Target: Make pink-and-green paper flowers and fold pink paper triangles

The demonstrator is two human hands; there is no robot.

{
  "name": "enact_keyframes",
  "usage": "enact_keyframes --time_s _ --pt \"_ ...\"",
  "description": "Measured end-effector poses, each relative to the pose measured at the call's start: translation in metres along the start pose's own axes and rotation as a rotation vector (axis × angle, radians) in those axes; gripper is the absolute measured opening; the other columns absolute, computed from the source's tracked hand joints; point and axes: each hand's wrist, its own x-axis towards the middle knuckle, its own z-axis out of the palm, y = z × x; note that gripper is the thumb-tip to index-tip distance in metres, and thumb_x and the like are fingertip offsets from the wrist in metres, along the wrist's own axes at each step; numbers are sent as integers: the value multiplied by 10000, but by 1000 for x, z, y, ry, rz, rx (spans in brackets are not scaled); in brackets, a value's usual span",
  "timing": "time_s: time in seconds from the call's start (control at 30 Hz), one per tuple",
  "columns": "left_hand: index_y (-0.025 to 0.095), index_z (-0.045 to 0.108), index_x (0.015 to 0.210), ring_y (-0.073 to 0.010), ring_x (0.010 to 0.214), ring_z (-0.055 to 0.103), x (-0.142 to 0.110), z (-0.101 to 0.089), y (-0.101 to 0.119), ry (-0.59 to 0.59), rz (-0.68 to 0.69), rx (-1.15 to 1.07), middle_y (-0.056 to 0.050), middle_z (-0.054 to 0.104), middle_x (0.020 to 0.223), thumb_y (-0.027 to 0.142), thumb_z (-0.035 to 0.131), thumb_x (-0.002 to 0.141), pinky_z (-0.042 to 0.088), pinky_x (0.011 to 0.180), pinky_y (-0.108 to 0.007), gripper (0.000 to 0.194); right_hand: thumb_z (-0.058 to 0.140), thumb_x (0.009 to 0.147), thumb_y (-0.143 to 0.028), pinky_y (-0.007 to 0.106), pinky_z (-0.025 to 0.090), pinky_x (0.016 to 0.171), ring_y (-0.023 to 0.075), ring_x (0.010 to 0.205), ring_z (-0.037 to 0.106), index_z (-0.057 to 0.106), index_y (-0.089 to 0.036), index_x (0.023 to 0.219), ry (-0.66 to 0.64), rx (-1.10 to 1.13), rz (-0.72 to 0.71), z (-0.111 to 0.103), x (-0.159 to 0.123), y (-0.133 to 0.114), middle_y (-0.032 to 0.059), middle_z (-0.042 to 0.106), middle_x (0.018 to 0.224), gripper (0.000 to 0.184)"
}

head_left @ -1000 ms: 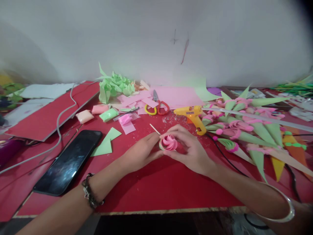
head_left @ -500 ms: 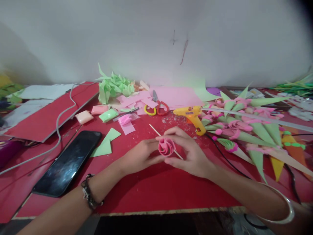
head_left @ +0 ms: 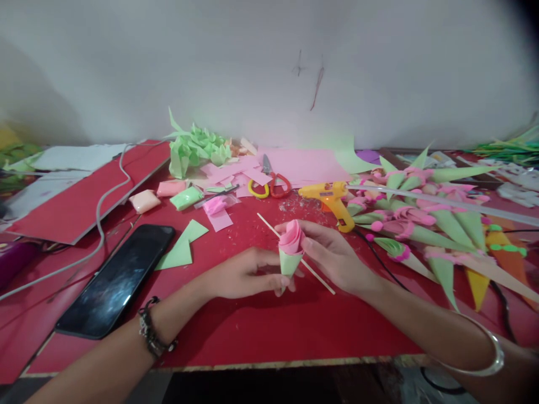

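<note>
A paper flower (head_left: 290, 252), a pink swirl set in a pale green cone, stands upright between my hands above the red table (head_left: 252, 331). My left hand (head_left: 248, 275) is closed on the lower, pointed part of the cone. At the pink top, the fingers of my right hand (head_left: 330, 252) grip the flower's right side. A thin wooden stick (head_left: 320, 278) passes slantwise behind the flower, from upper left to lower right; whether a hand holds it or it lies on the table I cannot tell.
A yellow glue gun (head_left: 332, 202) and its cord lie behind my right hand, beside a pile of paper flowers (head_left: 421, 213). Scissors (head_left: 269, 188), pink paper (head_left: 298, 165) and clay packets (head_left: 187, 197) are farther back. A phone (head_left: 115, 280) lies left, near green paper pieces (head_left: 179, 249).
The flower has tipped from facing me to upright, so its green cone shows. My left fingers have shifted down to the cone. More of the stick shows at lower right.
</note>
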Motion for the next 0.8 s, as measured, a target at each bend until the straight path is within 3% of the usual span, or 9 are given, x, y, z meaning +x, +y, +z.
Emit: enact_keyframes --time_s 0.17,0.4,0.67,0.8 --pt "114 579 960 -120 714 572 0 0 0 3 -20 -45 -93 618 848 314 422 841 456 670 -242 280 520 796 -307 209 476 598 107 712 570 567 -203 914 59 -50 -22 0 1 -1 18 603 818 164" --pt "129 574 958 -86 659 532 -1 -4 0 33 -48 -168 -47 589 804 335 439 834 434 626 -199 277 522 790 -319 220 463 608 103 673 546 568 -183 965 52 -82 -22 0 0 -2 18 584 795 227" --pt "137 585 964 -89 679 474 -2 -6 6 113 -38 -248 -6 507 716 373 345 868 384 700 -222 351 496 808 -339 291 460 610 90 558 491 548 -195 987 -40 243 -16 1 2 5 11 550 766 235" --pt "133 566 870 -98 675 453 0 -5 3 187 -72 -194 -1 488 686 367 253 891 365 715 -241 392 515 799 -282 268 442 599 83 575 500 542 -208 956 2 243 -22 1 5 5 11 559 819 175"
